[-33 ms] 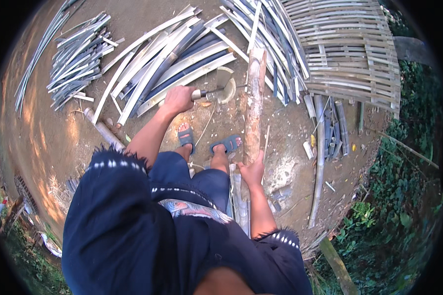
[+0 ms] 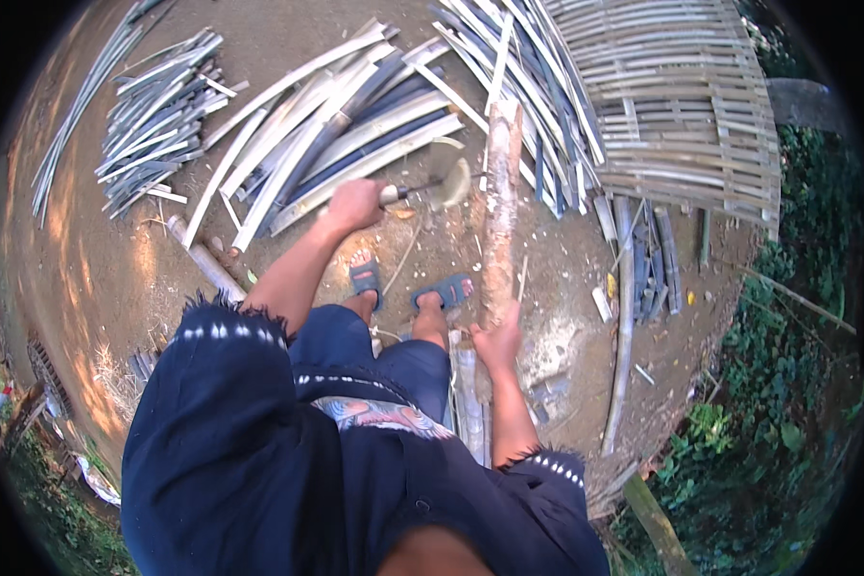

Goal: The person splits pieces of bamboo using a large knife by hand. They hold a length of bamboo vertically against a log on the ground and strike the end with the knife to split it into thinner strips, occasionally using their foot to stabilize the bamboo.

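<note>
My left hand [image 2: 355,204] is closed around the pale handle of a long knife [image 2: 415,189]. Its thin dark blade points right, toward a pale, curved bamboo piece [image 2: 454,184] that is a little blurred; how the two meet is hard to make out. In my right hand [image 2: 498,338] I grip the near end of a thick wooden log [image 2: 500,216] with rough, light brown bark. The log extends away from me, its far end just right of the bamboo piece and close to the blade's tip.
Split bamboo strips [image 2: 341,125] lie in a heap ahead, with shorter strips [image 2: 158,120] to the left. A slatted bamboo panel [image 2: 682,106] stands far right. Bamboo poles [image 2: 620,336] lie at right, before green plants [image 2: 739,384]. My sandalled feet [image 2: 365,274] are below the knife.
The whole view has shifted slightly downward in the picture. Both hands keep their grips on the knife and the log, and the bamboo piece looks more blurred.
</note>
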A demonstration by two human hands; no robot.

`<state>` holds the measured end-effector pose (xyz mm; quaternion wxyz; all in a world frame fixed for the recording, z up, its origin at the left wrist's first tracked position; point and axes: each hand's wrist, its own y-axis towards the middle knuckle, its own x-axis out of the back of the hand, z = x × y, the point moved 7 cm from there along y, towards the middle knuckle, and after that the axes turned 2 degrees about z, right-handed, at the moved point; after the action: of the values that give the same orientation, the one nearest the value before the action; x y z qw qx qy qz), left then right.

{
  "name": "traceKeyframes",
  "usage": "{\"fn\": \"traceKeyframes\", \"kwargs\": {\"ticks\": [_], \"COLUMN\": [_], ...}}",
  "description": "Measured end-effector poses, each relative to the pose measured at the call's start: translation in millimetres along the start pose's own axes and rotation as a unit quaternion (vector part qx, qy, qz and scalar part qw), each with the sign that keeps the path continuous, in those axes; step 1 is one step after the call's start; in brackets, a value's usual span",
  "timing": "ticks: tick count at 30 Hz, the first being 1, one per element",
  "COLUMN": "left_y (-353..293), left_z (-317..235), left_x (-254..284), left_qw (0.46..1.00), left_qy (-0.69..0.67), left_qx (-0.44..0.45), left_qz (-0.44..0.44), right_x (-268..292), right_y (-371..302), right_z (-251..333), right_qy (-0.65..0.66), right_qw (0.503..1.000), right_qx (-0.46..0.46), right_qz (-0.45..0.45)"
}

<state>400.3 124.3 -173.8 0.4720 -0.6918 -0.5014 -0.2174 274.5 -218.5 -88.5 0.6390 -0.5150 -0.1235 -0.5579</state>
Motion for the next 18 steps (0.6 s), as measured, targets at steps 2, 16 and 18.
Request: {"fn": "traceKeyframes", "kwargs": {"ticks": [2, 16, 18], "left_y": [6, 1, 5], "left_z": [4, -27, -37], "left_x": [-9, -52, -66], "left_qw": [0.999, 0.993, 0.996], "left_qy": [-0.019, -0.09, -0.067], "left_qx": [0.028, 0.045, 0.047], "left_qz": [-0.016, -0.058, -0.034], "right_x": [16, 117, 39], "right_y": [9, 35, 73], "right_z": [20, 75, 12], "right_qy": [0.045, 0.073, -0.233], "right_qw": [0.998, 0.955, 0.971], "right_qx": [0.041, 0.185, -0.041], "right_qz": [-0.004, -0.22, 0.025]}}
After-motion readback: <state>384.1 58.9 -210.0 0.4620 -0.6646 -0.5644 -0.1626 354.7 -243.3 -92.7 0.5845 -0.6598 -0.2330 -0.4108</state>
